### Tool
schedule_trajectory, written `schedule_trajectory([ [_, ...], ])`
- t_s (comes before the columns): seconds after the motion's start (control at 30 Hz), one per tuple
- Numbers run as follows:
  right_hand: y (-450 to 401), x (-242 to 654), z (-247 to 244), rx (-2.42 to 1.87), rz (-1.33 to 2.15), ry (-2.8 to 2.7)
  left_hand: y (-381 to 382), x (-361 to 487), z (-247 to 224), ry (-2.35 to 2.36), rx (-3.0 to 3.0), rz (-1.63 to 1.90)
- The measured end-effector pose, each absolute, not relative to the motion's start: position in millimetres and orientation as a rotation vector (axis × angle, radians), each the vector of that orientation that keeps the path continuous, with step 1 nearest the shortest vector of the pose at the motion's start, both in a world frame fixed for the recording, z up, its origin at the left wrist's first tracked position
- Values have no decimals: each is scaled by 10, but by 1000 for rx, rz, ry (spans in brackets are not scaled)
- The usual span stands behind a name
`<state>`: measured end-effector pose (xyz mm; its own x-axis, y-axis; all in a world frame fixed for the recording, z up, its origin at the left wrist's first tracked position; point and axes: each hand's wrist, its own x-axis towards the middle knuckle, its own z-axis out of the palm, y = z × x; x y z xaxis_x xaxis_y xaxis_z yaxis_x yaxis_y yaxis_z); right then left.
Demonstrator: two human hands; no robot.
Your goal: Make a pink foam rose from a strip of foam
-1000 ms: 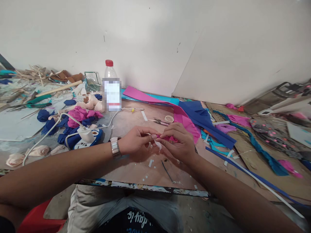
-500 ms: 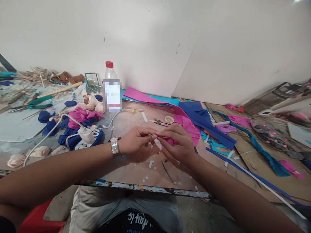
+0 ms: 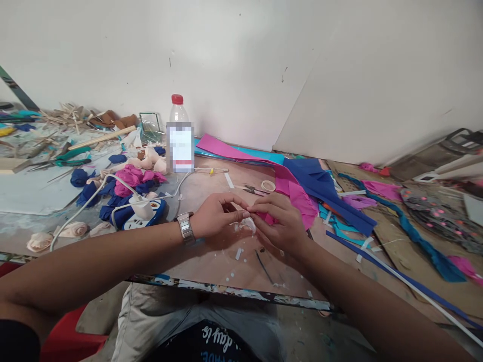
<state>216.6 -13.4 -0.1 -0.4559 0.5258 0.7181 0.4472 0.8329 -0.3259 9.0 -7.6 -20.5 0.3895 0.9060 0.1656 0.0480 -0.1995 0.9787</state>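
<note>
My left hand (image 3: pixel 219 213), with a metal watch on its wrist, is closed in a pinch, its fingertips meeting those of my right hand (image 3: pixel 279 221). My right hand is closed too, fingers bent over the end of a pink crepe paper strip (image 3: pixel 298 193). Pink shows between its fingers and at the joined fingertips. From there the strip curves behind the right hand and back toward the wall. Just under the fingertips is a thin whitish scrap (image 3: pixel 248 227); whether it is held or lies on the table I cannot tell.
A red-capped bottle (image 3: pixel 177 110) stands behind a power strip (image 3: pixel 151 213) with a white cable. Crumpled pink and blue paper pieces (image 3: pixel 128 180) and cream paper roses (image 3: pixel 73 230) lie left. A tape roll (image 3: pixel 268 186), snips (image 3: pixel 254 190) and blue paper (image 3: pixel 320 183) are beyond my hands.
The view has shifted slightly, so everything sits a little further right. My hands stay joined at the fingertips, with the left fingers arched a bit more.
</note>
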Motion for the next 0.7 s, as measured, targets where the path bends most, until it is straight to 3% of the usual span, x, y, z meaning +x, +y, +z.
schedule_trajectory([
  [0.7, -127, 2199, 22, -820, 224, -2028, -98, 103, -222, 786, 1612, 1126],
])
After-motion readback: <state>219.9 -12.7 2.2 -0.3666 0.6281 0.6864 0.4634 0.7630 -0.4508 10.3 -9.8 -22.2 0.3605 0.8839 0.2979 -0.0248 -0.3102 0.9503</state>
